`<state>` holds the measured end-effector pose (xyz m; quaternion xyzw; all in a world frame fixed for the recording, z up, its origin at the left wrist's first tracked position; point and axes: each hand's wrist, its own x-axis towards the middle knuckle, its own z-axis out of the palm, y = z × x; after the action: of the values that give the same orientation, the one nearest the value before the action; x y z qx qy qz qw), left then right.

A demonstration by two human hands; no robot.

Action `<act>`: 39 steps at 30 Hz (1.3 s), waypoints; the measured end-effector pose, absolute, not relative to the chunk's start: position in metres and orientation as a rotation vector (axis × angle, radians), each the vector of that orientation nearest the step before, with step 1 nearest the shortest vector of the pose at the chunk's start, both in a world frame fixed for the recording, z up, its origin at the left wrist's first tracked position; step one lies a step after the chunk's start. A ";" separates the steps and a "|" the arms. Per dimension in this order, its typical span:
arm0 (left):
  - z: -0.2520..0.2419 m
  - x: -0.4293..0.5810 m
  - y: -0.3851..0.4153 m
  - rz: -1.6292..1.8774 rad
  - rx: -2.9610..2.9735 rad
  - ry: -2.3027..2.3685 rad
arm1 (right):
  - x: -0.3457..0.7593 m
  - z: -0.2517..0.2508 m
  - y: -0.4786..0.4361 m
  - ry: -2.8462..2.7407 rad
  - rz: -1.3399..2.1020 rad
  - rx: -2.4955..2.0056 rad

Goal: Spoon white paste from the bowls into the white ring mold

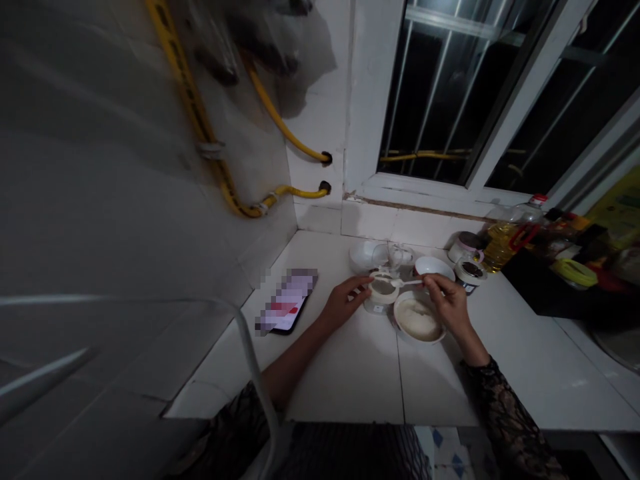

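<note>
Now your left hand [344, 301] closes on a white strainer [383, 289], while your right hand [450, 304] pinches a spoon [407, 283] above a bowl [419, 325]; that pinch hides the spoon's end.

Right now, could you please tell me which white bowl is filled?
The nearest bowl, just under the right hand: it holds a pale mass, while the small bowl and far-left bowl look empty.

The head-worn camera looks forward and down at left hand [344, 301] and right hand [448, 300].
</note>
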<state>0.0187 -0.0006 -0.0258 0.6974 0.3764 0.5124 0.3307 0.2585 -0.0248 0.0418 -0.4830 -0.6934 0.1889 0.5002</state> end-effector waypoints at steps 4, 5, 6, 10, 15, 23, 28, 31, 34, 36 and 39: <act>-0.026 0.018 0.000 1.332 1.823 0.988 | 0.282 0.039 -0.016 -1.497 0.461 -1.271; -0.027 0.018 0.000 1.331 1.824 0.987 | 0.287 0.038 -0.013 -1.507 0.461 -1.293; -0.027 0.018 0.001 1.329 1.826 0.988 | 0.290 0.036 -0.012 -1.529 0.454 -1.314; -0.028 0.018 0.000 1.336 1.821 0.996 | 0.290 0.031 -0.009 -1.643 0.428 -1.368; -0.027 0.019 0.000 1.335 1.809 0.977 | 0.281 0.029 -0.008 -1.737 0.593 -1.361; -0.028 0.018 0.001 1.340 1.818 0.984 | 0.293 0.025 0.004 -1.457 0.843 -1.434; -0.026 0.019 0.000 1.336 1.813 0.991 | 0.293 0.025 0.004 -1.429 0.927 -1.459; -0.026 0.018 0.000 1.327 1.817 0.995 | 0.290 0.027 0.001 -1.463 0.943 -1.442; -0.026 0.018 0.000 1.327 1.819 0.994 | 0.290 0.028 -0.001 -1.456 0.937 -1.407; -0.026 0.018 0.000 1.332 1.818 0.991 | 0.290 0.029 -0.001 -1.442 0.948 -1.399; -0.027 0.018 0.000 1.337 1.821 0.980 | 0.293 0.028 0.001 -1.425 0.980 -1.395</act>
<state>0.0183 0.0002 -0.0266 0.6973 0.3752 0.5118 0.3332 0.2930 0.0007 0.0279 -0.5626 -0.5747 0.3952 0.4438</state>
